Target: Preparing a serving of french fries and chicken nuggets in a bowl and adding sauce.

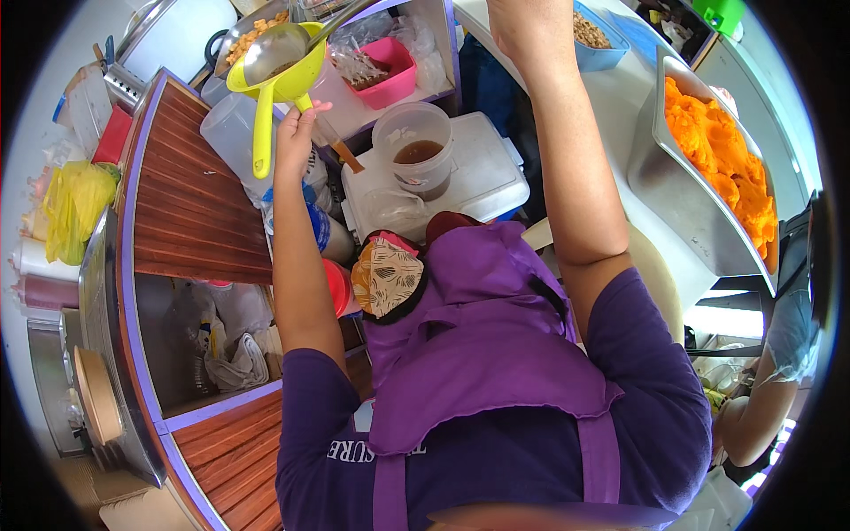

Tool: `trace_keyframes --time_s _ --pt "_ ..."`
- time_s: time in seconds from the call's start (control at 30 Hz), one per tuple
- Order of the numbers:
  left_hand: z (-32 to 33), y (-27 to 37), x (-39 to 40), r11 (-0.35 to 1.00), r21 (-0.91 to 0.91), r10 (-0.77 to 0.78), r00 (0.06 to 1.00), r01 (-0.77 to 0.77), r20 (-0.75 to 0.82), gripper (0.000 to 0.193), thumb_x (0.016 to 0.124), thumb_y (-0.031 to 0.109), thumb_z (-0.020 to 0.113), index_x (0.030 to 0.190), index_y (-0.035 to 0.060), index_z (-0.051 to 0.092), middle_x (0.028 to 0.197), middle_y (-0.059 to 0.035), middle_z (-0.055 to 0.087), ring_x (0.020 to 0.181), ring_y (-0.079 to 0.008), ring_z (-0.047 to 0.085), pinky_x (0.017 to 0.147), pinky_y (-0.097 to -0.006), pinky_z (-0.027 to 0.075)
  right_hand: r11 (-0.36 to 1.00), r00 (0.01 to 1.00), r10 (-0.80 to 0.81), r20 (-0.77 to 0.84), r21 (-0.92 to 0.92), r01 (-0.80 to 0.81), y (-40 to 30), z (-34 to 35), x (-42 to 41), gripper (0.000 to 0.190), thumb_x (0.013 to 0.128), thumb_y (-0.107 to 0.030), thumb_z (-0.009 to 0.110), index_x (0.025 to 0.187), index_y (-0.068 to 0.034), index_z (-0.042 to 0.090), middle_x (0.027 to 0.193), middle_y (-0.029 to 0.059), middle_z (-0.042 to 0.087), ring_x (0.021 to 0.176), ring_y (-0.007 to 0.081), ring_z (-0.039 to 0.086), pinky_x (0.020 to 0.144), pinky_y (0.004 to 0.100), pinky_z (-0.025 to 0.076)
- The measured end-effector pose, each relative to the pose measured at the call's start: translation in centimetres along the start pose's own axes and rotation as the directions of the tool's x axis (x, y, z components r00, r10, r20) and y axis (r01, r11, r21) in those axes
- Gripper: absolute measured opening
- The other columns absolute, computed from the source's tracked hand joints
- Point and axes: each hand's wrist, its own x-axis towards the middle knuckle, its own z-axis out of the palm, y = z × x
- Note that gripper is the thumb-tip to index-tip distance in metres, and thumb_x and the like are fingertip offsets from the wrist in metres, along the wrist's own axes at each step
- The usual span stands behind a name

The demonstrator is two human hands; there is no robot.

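Note:
My left hand (295, 136) grips the spout of a yellow-green plastic funnel (285, 83) at upper left. A metal ladle (273, 54) rests in the funnel's bowl, its handle running up past the top edge. Below the hand slants a narrow clear plastic tube or bag (346, 156) with brown liquid at its lower end; how it meets the spout is hidden. A clear plastic tub (415, 143) part-filled with brown liquid stands on a white lidded box (488, 172), beside a clear plastic bag (395, 207). My right hand (531, 30) is at the top edge, its fingers cut off.
A deep metal pan (707, 229) of orange mash and a blue basket (607, 43) stand on the right counter. A pink basket (392, 93) sits on the shelf behind the tub. Left is a wooden cabinet (199, 186). Another person's arm (764, 418) shows at lower right.

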Motion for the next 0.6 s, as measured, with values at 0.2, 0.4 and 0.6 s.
trace_keyframes --time_s 0.2,0.4,0.6 --pt "-0.11 0.06 -0.02 0.999 0.009 0.049 0.999 -0.049 0.012 0.022 0.092 0.016 0.04 0.104 0.0013 0.05 0.1 -0.0083 0.062 0.089 -0.0089 0.047 0.083 -0.023 0.032 1.0 1.0 -0.002 0.014 -0.014 0.002 -0.32 -0.06 -0.03 0.008 0.087 -0.009 0.047 0.084 -0.003 0.044 0.073 0.0049 0.056 0.06 0.008 0.053 0.053 0.0218 0.046" --pt "-0.25 0.08 0.27 0.998 0.028 0.059 0.998 -0.06 0.024 0.021 0.093 0.017 0.04 0.105 0.0027 0.05 0.103 -0.0102 0.06 0.093 -0.0109 0.049 0.085 -0.0238 0.035 0.998 0.999 -0.038 0.02 -0.049 0.039 -0.52 -0.23 0.06 0.009 0.087 -0.01 0.047 0.083 -0.003 0.044 0.073 0.0049 0.056 0.06 0.008 0.053 0.053 0.0217 0.046" --pt "0.0 0.32 0.27 0.997 -0.031 0.074 0.997 -0.073 0.007 0.022 0.092 0.016 0.041 0.102 0.0 0.052 0.099 -0.0076 0.063 0.097 -0.012 0.049 0.094 -0.0281 0.03 0.998 0.999 -0.025 0.024 -0.05 0.027 -0.84 -0.19 0.11 0.01 0.087 -0.01 0.047 0.081 -0.003 0.045 0.073 0.0049 0.056 0.059 0.008 0.053 0.053 0.0219 0.046"
